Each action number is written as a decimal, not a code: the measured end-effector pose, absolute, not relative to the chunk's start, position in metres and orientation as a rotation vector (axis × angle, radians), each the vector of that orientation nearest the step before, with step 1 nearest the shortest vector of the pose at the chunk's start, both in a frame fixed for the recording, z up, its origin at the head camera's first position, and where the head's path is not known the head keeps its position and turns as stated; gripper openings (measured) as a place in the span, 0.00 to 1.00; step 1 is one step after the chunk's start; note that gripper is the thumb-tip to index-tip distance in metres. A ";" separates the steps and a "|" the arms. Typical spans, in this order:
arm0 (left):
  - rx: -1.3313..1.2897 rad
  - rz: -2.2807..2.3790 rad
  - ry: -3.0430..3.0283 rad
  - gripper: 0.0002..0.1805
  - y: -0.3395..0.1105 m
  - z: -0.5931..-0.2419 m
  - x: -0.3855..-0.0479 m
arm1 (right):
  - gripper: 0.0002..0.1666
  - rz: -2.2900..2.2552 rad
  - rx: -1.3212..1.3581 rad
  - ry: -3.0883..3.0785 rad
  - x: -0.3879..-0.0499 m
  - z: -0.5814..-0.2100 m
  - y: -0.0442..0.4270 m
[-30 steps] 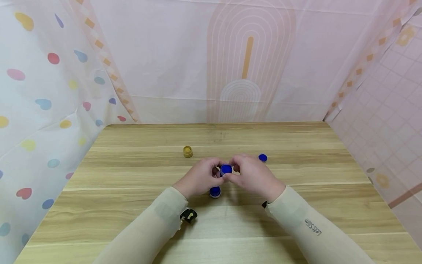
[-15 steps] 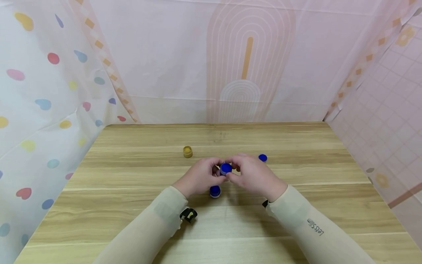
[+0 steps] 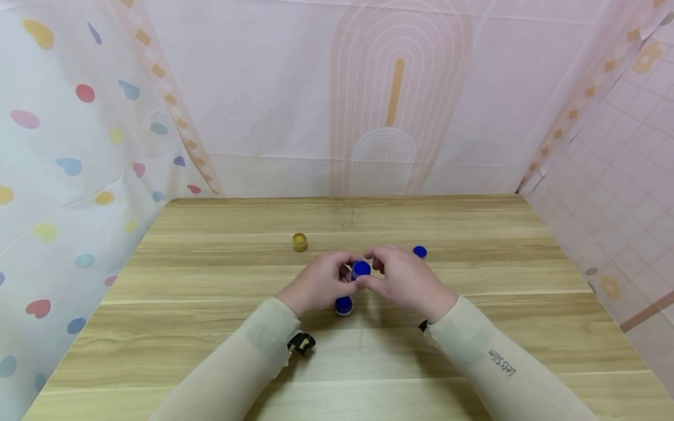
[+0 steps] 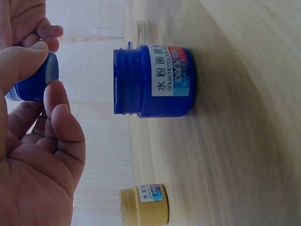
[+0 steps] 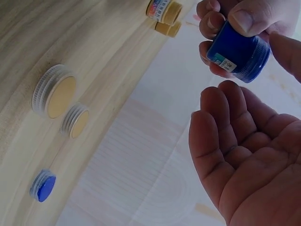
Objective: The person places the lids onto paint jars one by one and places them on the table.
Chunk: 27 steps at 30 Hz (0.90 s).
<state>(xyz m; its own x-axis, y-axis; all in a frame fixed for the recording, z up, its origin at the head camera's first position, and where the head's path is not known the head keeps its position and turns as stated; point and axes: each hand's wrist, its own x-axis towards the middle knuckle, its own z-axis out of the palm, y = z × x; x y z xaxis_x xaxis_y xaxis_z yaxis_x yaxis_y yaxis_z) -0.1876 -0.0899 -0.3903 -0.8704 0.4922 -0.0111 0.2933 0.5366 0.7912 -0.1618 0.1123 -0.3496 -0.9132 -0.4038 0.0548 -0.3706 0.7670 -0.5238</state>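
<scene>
You have two blue gouache jars here: one in your grasp, one standing on the wood-grain tabletop (image 3: 184, 351). Take that standing blue jar (image 3: 344, 306), uncapped and upright, as your landmark. Just beyond it, the held blue jar (image 3: 361, 270) is raised clear of the tabletop; your left hand (image 3: 322, 283) pinches it between thumb and fingers. Your right hand (image 3: 404, 278) is to the right of the landmark, fingers apart and loosely bent, thumb right by the held jar's ridged end; whether it touches, I can't tell. Beyond and left of the landmark you have an ochre gouache jar (image 3: 300, 242); your right wrist view shows two ochre jars close together. To the landmark's right lie three ridged caps: two ochre caps (image 5: 61, 96), side by side, and one blue cap (image 5: 44, 188). Both your arms wear pale sleeves (image 3: 505, 356).
</scene>
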 end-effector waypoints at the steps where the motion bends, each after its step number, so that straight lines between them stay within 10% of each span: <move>1: 0.663 1.243 2.542 0.14 -0.090 -0.390 -0.187 | 0.23 -0.841 -0.639 2.895 -0.162 -0.349 0.112; 27: 0.669 1.238 2.554 0.14 -0.089 -0.389 -0.187 | 0.23 -0.819 -0.689 2.901 -0.159 -0.347 0.112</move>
